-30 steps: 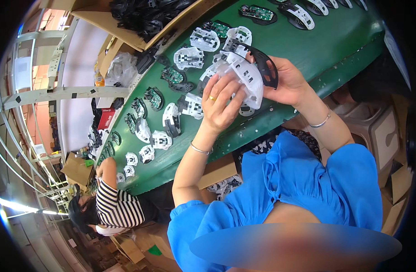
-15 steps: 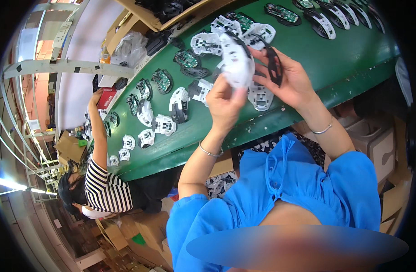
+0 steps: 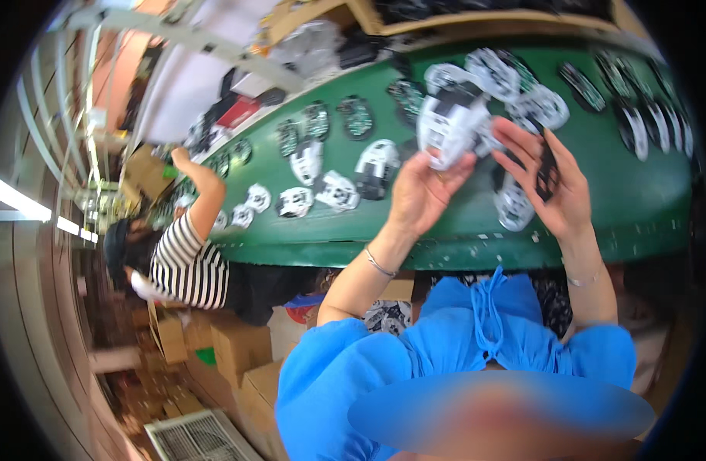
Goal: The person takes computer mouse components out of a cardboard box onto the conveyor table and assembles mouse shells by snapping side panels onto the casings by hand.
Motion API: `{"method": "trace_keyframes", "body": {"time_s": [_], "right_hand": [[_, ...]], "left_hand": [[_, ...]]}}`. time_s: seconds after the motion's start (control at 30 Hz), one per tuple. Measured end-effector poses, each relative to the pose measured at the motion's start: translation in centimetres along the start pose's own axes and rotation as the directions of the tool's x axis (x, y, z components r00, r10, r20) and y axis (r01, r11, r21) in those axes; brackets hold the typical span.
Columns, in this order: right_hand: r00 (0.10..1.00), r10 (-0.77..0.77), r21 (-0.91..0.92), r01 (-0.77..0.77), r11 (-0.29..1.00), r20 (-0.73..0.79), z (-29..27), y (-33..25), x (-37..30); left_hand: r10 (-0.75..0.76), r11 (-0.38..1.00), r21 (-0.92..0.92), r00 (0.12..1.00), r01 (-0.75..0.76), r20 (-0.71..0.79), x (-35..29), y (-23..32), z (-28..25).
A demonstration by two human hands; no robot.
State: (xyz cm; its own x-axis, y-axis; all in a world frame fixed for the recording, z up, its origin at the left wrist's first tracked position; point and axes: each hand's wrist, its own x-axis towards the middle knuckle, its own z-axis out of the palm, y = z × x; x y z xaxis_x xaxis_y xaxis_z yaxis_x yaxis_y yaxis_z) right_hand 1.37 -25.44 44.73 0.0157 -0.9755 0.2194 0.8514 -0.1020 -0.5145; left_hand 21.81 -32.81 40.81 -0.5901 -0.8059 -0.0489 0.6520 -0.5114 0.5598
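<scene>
Assembly workshop. Before you runs a long green-topped bench (image 3: 637,207) bearing many white-and-black moulded plastic shells (image 3: 338,190) and green circuit boards in dark cases (image 3: 357,117); to your left, a co-worker in a black-and-white striped top (image 3: 190,261); behind, brown cardboard boxes (image 3: 240,349).

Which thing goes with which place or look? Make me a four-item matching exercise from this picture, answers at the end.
Things:
1. Raised white shell
2. Table
3. Black piece
4. Co-worker's shirt

Places and looks:
A. Green
B. In the right hand
C. Striped
D. In the left hand

Pairs: 1-D; 2-A; 3-B; 4-C
</scene>
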Motion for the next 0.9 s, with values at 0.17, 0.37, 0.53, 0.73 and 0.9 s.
{"method": "trace_keyframes", "body": {"time_s": [0.17,0.37,0.53,0.73,0.9], "right_hand": [[0.999,-0.052,-0.212,0.051,0.976,-0.002,-4.1,0.3,-0.3],[0.997,-0.022,-0.309,-0.001,0.951,-0.072,-7.0,-0.1,-0.6],[0.992,-0.084,-0.352,0.046,0.935,-0.092,-7.8,-0.1,-0.2],[0.974,-0.177,-0.473,0.09,0.876,-0.142,-5.0,0.2,-0.5],[0.988,-0.095,-0.544,0.012,0.839,-0.125,-5.6,0.9,-0.1]], "left_hand": [[0.196,0.974,0.121,0.981,-0.194,-0.009,-2.4,4.2,-1.8],[0.503,0.795,0.496,0.836,-0.35,-0.217,-4.8,13.6,-7.0],[0.683,0.677,0.659,0.614,-0.329,-0.395,-3.7,22.5,-13.2],[0.746,0.62,0.772,0.41,-0.139,-0.525,0.6,36.3,-25.3],[0.887,0.461,0.888,0.04,-0.011,-0.46,2.7,49.9,-34.6]]}}
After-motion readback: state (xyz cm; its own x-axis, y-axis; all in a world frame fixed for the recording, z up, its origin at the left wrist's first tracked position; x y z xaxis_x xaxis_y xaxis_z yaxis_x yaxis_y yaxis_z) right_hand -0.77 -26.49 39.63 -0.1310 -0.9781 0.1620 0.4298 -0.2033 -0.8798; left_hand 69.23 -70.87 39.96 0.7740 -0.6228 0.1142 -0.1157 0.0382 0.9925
